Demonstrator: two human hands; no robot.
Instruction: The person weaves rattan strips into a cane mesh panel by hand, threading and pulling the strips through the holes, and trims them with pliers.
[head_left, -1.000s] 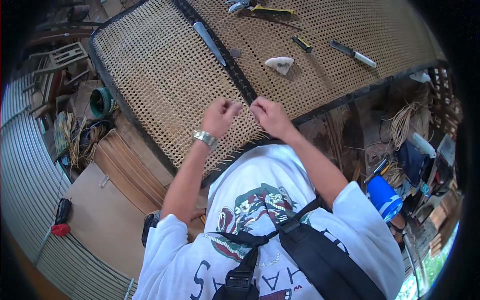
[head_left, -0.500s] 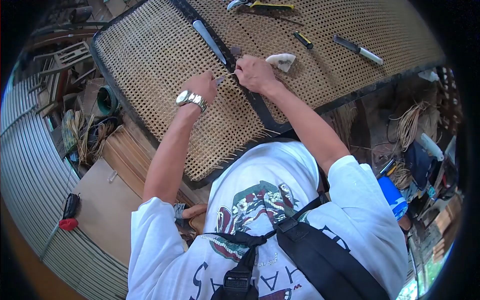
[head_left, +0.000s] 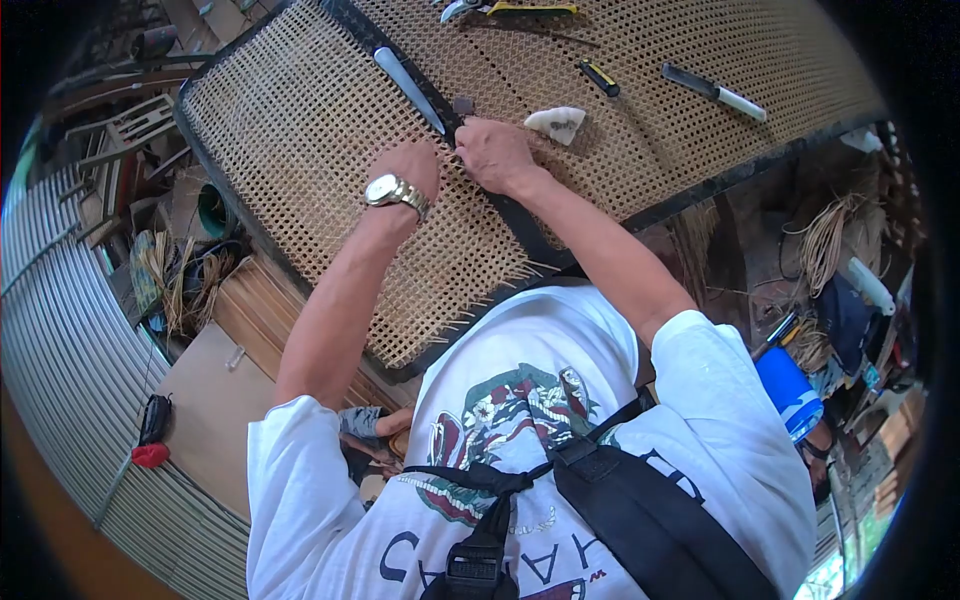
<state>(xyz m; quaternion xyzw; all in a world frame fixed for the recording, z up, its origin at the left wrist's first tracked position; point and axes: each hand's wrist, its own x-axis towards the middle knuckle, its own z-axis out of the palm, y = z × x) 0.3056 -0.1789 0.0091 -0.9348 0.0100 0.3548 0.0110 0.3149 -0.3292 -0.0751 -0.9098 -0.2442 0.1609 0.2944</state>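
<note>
A woven cane panel in a dark frame lies before me. My left hand, with a watch on its wrist, is closed low over the weave left of the frame's middle bar; its fingertips are hidden. Across that bar, my right hand pinches at the cane edge, on what looks like a thin cane strand, mostly covered by the fingers. Just above it, a long grey blade rests along the bar. A small brown block and a whitish lump lie near my right hand.
Further right on the cane are a yellow-and-black cutter and a white-handled knife. Yellow-handled shears lie at the top. Cane coils and a blue container stand at right. Another person's arm shows below the panel.
My left hand has turned over and its fingers have dropped out of sight; the greyish object and pale strand seen by it are now hidden. The view has shifted slightly.
</note>
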